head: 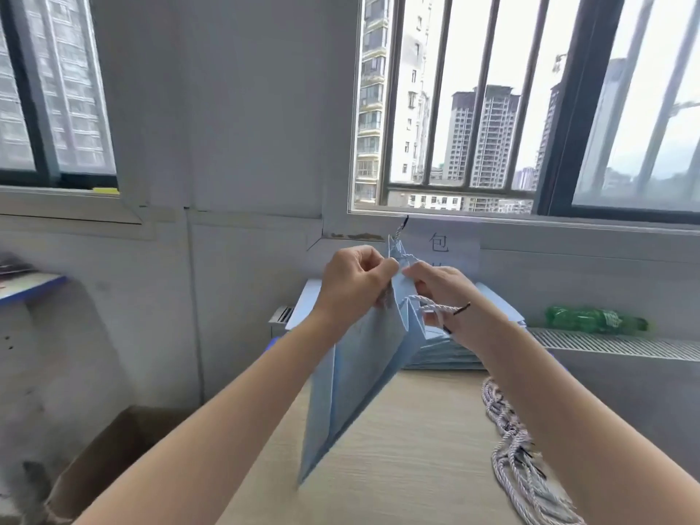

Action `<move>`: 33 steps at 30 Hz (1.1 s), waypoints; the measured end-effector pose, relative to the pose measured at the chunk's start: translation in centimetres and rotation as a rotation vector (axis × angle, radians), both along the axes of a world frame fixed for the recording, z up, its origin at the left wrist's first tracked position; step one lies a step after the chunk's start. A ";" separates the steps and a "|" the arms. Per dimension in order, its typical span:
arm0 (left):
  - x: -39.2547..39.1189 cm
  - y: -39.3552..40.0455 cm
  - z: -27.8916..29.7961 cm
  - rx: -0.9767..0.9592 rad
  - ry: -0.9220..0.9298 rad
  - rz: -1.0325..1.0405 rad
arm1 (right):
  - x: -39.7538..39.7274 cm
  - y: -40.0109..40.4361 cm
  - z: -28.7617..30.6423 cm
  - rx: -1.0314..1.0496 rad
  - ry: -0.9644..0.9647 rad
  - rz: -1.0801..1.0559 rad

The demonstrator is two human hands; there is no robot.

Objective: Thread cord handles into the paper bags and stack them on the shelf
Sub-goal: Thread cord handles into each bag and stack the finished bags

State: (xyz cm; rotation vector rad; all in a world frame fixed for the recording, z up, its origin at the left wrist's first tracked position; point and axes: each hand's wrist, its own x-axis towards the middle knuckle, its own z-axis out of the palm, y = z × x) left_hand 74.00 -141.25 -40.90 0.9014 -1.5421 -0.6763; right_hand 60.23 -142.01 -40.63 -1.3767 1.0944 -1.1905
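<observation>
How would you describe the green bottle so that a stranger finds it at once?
Start at the barred window on the right, then look below its sill to the white slatted radiator top. The green plastic bottle lies there on its side, the only green thing, right of the stack of blue bags.

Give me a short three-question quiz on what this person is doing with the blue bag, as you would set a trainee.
1. True or false: the light blue paper bag lies flat on the wooden table.
2. Where is the pile of spare cords? A) on the table's right side B) in the cardboard box C) on the window sill
3. Fill in: the left hand and right hand both work at the bag's ____ edge.

Key: 1 false, it is held up in the air; 2 A; 3 top.
</observation>
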 end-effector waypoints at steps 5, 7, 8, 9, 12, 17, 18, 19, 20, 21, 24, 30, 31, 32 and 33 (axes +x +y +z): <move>1.4 -2.5 1.8 0.215 0.191 -0.119 | -2.0 -0.5 2.9 -0.052 0.008 -0.053; 3.1 -3.8 0.7 0.223 0.144 0.001 | -3.6 -1.1 2.5 -0.025 -0.022 -0.065; 4.0 -4.4 -0.1 0.221 0.102 0.071 | -4.6 -1.4 2.1 -0.016 -0.026 -0.089; 5.1 -4.9 -1.0 0.222 0.057 0.132 | -5.6 -1.6 1.5 -0.009 -0.008 -0.134; 7.4 -5.6 -3.5 0.259 -0.001 0.238 | -8.6 -2.3 -1.1 -0.018 0.260 -0.348; 7.9 -6.2 -6.5 0.378 0.166 0.166 | -9.5 -3.3 -5.0 0.057 0.456 -0.433; 7.5 -6.4 -6.7 0.391 0.222 0.143 | -9.2 -3.4 -5.3 0.056 0.432 -0.428; 7.2 -6.5 -6.7 0.390 0.276 0.123 | -8.8 -3.6 -5.4 0.044 0.393 -0.427; 6.8 -6.7 -6.4 0.379 0.325 0.108 | -8.5 -3.8 -5.4 0.021 0.355 -0.434; 6.5 -6.8 -6.0 0.359 0.365 0.096 | -8.3 -3.9 -5.2 -0.005 0.325 -0.445; 5.9 -7.1 -4.0 0.289 0.412 0.088 | -8.0 -4.3 -4.2 -0.085 0.263 -0.457; 5.2 -7.5 1.1 0.170 0.343 0.087 | -7.3 -4.7 -1.0 -0.189 0.069 -0.390; 5.1 -7.5 2.1 0.155 0.353 0.071 | -7.1 -4.7 -0.4 -0.199 0.042 -0.383; 4.9 -7.5 3.1 0.139 0.363 0.055 | -7.0 -4.7 0.3 -0.212 0.022 -0.379; 4.9 -7.5 4.1 0.121 0.364 0.047 | -6.9 -4.7 1.0 -0.228 0.002 -0.377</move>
